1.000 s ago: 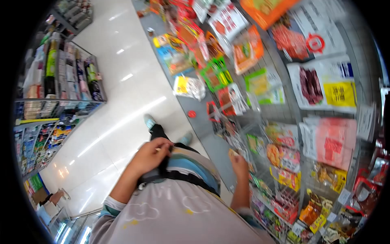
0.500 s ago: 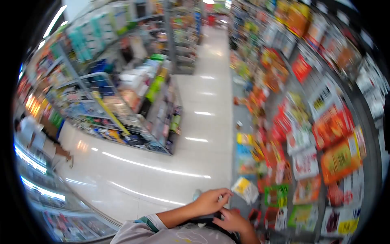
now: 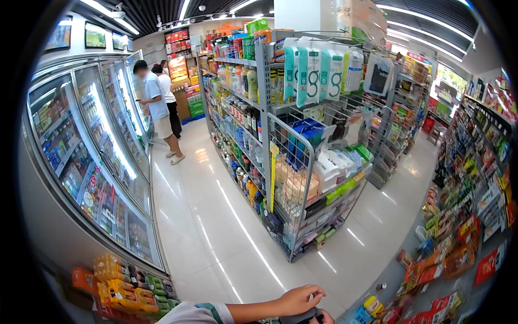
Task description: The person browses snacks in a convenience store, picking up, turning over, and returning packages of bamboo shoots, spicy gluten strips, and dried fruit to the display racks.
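Observation:
My left hand (image 3: 305, 300) is at the bottom of the head view, its fingers curled loosely together and nothing visible in them. Just below it, my right hand (image 3: 325, 318) shows only in part, cut off by the lower edge. Between the two hands is a dark grey item (image 3: 300, 317), too hidden to name; whether the right fingers grip it is unclear. A light sleeve with a green band (image 3: 208, 310) covers my left upper arm.
Glass-door fridges (image 3: 102, 156) line the left. Shelving with a wire rack (image 3: 291, 189) stands ahead. Shelves of snack packets (image 3: 458, 254) run along the right. Bundled drinks (image 3: 124, 291) are stacked lower left. Two people (image 3: 159, 102) stand by the fridges.
My view has swung left and up, bringing the fridges and two people into fuller view. The right-hand snack shelf has shifted toward the edge. Both hands sit lower in view, still close together.

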Action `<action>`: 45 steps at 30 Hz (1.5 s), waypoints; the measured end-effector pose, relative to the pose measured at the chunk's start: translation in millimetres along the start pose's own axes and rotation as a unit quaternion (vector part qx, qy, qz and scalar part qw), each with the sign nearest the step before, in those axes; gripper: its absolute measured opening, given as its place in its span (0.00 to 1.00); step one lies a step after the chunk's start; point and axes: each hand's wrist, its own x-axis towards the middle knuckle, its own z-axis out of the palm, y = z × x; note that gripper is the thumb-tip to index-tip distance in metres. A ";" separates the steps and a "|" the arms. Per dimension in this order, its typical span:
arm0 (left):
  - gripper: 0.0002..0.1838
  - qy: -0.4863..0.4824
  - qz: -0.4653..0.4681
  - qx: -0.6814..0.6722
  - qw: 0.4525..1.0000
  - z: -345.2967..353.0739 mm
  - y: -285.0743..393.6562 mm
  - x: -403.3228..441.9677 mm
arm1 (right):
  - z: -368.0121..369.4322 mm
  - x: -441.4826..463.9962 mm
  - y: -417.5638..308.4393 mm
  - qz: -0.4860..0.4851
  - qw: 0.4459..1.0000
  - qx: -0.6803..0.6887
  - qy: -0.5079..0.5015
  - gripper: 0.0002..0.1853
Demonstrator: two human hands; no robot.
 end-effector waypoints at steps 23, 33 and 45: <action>0.18 0.180 -0.107 -0.074 0.975 98.3 70.1 206.2 | -224.6 266.1 -27.6 -0.015 0.972 0.072 -0.225 0.27; 0.14 0.246 -0.124 -0.167 0.947 78.2 59.4 300.3 | -302.7 354.3 -66.2 0.068 0.955 0.074 -0.280 0.19; 0.20 0.037 0.091 -0.015 0.995 53.4 90.7 569.9 | -408.5 467.2 -117.5 -0.075 0.995 0.041 -0.045 0.19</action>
